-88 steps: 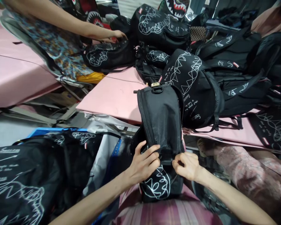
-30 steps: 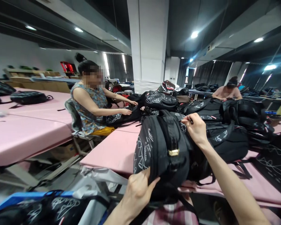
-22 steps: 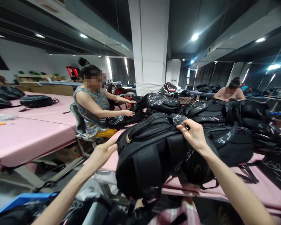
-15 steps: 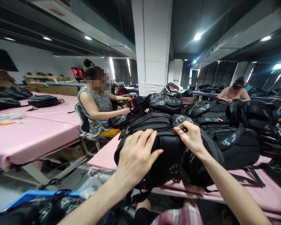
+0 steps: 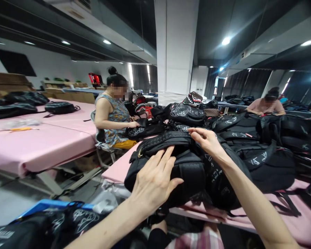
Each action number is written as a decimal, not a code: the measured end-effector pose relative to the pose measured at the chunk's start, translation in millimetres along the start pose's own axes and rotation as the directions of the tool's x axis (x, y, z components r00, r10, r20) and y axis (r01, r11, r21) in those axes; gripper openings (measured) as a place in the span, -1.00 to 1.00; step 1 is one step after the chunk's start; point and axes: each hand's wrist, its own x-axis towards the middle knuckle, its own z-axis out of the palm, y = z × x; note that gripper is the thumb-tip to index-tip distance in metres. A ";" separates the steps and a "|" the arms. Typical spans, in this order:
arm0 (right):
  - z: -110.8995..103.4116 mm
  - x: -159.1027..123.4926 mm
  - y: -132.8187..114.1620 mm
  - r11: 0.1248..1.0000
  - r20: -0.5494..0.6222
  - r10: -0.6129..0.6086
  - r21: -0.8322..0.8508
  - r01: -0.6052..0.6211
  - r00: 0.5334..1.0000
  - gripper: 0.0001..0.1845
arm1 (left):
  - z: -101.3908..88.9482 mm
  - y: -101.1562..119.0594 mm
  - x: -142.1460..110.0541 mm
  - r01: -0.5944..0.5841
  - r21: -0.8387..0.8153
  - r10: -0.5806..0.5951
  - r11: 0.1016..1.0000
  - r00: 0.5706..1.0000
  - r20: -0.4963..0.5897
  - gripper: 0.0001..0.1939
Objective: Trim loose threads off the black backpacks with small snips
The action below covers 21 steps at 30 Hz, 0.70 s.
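A black backpack (image 5: 190, 173) with white scribble print lies in front of me, its zipped top pocket gaping. My left hand (image 5: 155, 173) rests on the bag, fingers stretched out, the fingertips at the pocket opening and the thumb apart. Along the far right end of that opening is my right hand (image 5: 206, 141), its thumb and fingers drawn close together; anything between them is hidden. A gold-coloured zipper pull (image 5: 140, 152) shows at the opening's left end.
More black backpacks (image 5: 261, 166) are heaped to the right on the pink-covered table (image 5: 119, 166). A co-worker (image 5: 114, 110) sits across at the left, handling a black bag. Another person (image 5: 266, 103) is further right. A blue crate (image 5: 33, 207) of bags stands at lower left.
The pocket gapes wider, and my left fingertips have moved into its mouth. My right hand has shifted slightly up and left; the dark piece it pinched is out of sight.
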 end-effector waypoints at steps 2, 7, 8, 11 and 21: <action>9.3 1.6 -6.0 0.993 0.008 0.035 0.114 -0.036 0.999 -0.61 | -3.4 -4.0 6.9 0.076 -0.005 -0.075 0.997 0.990 0.118 -0.52; 11.3 -1.3 -18.3 0.970 0.068 0.110 0.211 -0.122 0.992 -0.58 | -17.0 -23.0 27.5 0.219 -0.050 -0.172 0.974 0.869 0.465 -0.33; 8.7 2.4 -19.4 0.971 0.127 0.121 0.190 -0.144 0.985 -0.60 | -18.9 -25.5 29.2 0.217 -0.073 -0.156 0.973 0.860 0.486 -0.32; 6.0 24.0 -23.7 0.990 0.277 0.020 0.126 -0.057 0.961 -0.74 | -20.7 -26.4 29.4 0.191 -0.124 -0.111 0.974 0.875 0.472 -0.33; 68.2 68.4 -29.7 0.939 0.531 -0.182 -0.156 0.307 0.827 -0.75 | -14.3 -17.1 13.6 0.105 -0.102 -0.057 0.989 0.918 0.392 -0.29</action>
